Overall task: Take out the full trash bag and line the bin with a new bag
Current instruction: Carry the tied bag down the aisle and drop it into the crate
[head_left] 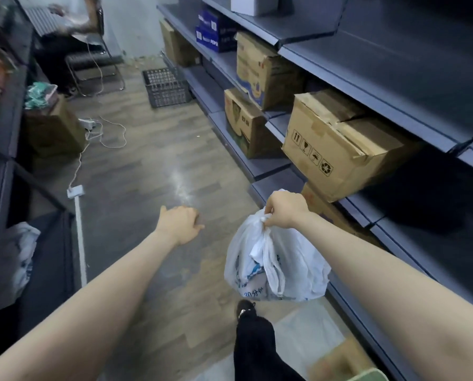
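Note:
A full white plastic trash bag (pixel 276 266) with blue print hangs in the air over the wooden floor, low in the middle right. My right hand (pixel 285 209) is shut on its gathered, knotted top. My left hand (pixel 181 224) is stretched out to the left of the bag, apart from it, fingers curled loosely and holding nothing. No bin shows in this view. My dark trouser leg and shoe (pixel 250 325) are under the bag.
Grey shelving (pixel 395 64) with several cardboard boxes (pixel 340 144) runs along the right. A dark plastic crate (pixel 166 86) sits on the floor ahead. White cables and a power strip (pixel 77 215) lie at left beside a counter. A person sits on a chair (pixel 92 50) at the far end.

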The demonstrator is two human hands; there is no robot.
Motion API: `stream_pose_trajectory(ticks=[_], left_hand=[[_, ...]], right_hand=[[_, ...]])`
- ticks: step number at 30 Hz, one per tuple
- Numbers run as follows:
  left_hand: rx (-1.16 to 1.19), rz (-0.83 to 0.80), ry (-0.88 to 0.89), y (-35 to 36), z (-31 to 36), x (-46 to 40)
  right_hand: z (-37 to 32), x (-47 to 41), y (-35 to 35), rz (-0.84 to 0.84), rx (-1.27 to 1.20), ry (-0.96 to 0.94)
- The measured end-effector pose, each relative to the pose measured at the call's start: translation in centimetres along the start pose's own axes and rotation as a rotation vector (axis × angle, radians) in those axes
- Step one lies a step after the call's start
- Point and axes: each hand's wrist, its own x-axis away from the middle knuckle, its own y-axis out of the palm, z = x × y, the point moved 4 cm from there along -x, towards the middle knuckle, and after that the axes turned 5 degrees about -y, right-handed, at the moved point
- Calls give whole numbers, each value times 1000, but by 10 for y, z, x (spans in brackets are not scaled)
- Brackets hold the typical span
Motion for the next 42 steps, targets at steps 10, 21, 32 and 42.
stream_pose_trajectory(ticks=[10, 21, 32, 42], left_hand=[[98, 8, -141, -53, -27, -145], [121, -19, -175, -69, -110, -296], [65, 1, -155, -137, -253, -496], [87, -90, -167, -154, -329, -682]], right_hand=[[10, -161, -20, -102, -114, 2], [-15, -360, -52, -77, -29, 29], [-66, -590, -126, -56, -21, 90], [-97, -805, -157, -3, 2, 106]])
